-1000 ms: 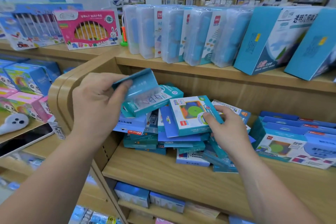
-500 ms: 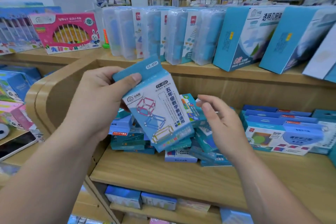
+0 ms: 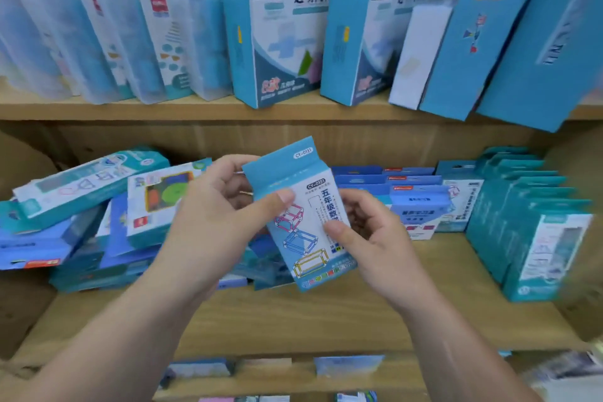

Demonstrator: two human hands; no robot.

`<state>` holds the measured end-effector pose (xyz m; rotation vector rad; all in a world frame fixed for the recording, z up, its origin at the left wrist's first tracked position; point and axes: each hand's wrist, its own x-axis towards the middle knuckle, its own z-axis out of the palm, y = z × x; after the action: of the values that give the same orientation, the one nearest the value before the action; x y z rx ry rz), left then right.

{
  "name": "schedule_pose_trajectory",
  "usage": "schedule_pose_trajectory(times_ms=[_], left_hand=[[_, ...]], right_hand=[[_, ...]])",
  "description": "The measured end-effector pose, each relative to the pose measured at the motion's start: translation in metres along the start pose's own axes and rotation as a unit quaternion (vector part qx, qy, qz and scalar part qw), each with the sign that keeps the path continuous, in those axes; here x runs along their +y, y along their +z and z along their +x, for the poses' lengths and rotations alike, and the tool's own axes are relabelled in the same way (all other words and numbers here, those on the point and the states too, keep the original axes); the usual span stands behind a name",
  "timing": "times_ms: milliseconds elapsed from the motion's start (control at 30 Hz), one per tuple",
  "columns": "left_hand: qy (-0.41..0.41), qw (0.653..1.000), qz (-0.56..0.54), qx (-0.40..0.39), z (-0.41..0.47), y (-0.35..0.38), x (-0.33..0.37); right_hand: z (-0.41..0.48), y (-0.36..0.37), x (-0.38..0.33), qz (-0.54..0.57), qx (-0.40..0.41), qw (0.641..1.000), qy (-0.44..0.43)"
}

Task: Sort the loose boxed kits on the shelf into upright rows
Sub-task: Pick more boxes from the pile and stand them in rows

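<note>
Both hands hold one light-blue boxed kit (image 3: 301, 206) upright in front of the middle shelf (image 3: 293, 316); its face shows coloured wire-frame cubes. My left hand (image 3: 215, 222) grips its left edge, thumb on the front. My right hand (image 3: 365, 235) pinches its right edge. A loose pile of blue and teal kits (image 3: 98, 215) lies tilted and flat at the shelf's left. Upright blue kits (image 3: 408, 192) stand in rows behind my right hand, and a teal upright row (image 3: 535, 222) fills the right end.
The upper shelf (image 3: 195, 108) carries clear plastic cases (image 3: 114, 39) at left and tall blue boxes (image 3: 280, 36), some leaning at the right (image 3: 509, 33). A lower shelf (image 3: 277, 369) with small boxes shows under my arms. Bare wood lies in front of the held kit.
The view has swung right and closer to the shelf. My right hand, open near the pile before, has come onto the kit that my left hand lifted and turned upright.
</note>
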<state>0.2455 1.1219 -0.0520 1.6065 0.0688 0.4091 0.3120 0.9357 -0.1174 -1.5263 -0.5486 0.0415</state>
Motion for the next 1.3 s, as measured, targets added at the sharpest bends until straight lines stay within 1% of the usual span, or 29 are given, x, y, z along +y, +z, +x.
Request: schedule_pose_trajectory(times_ms=[167, 333, 400, 467, 533, 600, 700, 767, 833, 900, 1033, 1133, 1200, 1300], left_hand=[[-0.035, 0.999, 0.008, -0.005, 0.008, 0.089, -0.031], [-0.053, 0.998, 0.025, -0.030, 0.018, 0.174, -0.061], [-0.054, 0.996, 0.051, -0.041, 0.022, 0.204, -0.075], [-0.052, 0.995, 0.070, -0.048, 0.026, 0.231, -0.086], [-0.048, 0.994, 0.084, -0.057, 0.031, 0.254, -0.094], [-0.042, 0.991, 0.110, -0.063, 0.040, 0.272, -0.101], [-0.022, 0.984, 0.167, -0.061, 0.058, 0.291, -0.112], [-0.011, 0.979, 0.195, -0.063, 0.068, 0.301, -0.116], [-0.011, 0.975, 0.208, -0.075, 0.078, 0.309, -0.119], [0.007, 0.967, 0.240, -0.088, 0.085, 0.316, -0.120], [0.086, 0.932, 0.344, -0.068, 0.095, 0.325, -0.124], [0.121, 0.910, 0.393, -0.050, 0.100, 0.327, -0.130], [0.156, 0.890, 0.427, -0.046, 0.103, 0.326, -0.137], [0.185, 0.870, 0.456, -0.022, 0.106, 0.327, -0.141]], right_hand=[[-0.011, -0.084, 0.024, -0.014, 0.042, 0.999, 0.025], [-0.028, -0.160, 0.054, -0.089, 0.104, 0.990, 0.035], [-0.038, -0.185, 0.068, -0.166, 0.151, 0.974, 0.039], [-0.048, -0.201, 0.079, -0.249, 0.181, 0.950, 0.043], [-0.057, -0.210, 0.085, -0.306, 0.194, 0.931, 0.036], [-0.065, -0.215, 0.091, -0.336, 0.198, 0.920, 0.031], [-0.074, -0.220, 0.100, -0.366, 0.180, 0.913, 0.026], [-0.075, -0.223, 0.105, -0.385, 0.146, 0.911, 0.022], [-0.074, -0.227, 0.108, -0.402, 0.110, 0.909, 0.034], [-0.070, -0.231, 0.110, -0.410, 0.087, 0.907, 0.048], [-0.059, -0.237, 0.112, -0.410, 0.055, 0.907, 0.077], [-0.051, -0.238, 0.112, -0.404, 0.042, 0.908, 0.105], [-0.046, -0.238, 0.112, -0.401, 0.032, 0.908, 0.114], [-0.038, -0.237, 0.114, -0.405, 0.013, 0.905, 0.129]])
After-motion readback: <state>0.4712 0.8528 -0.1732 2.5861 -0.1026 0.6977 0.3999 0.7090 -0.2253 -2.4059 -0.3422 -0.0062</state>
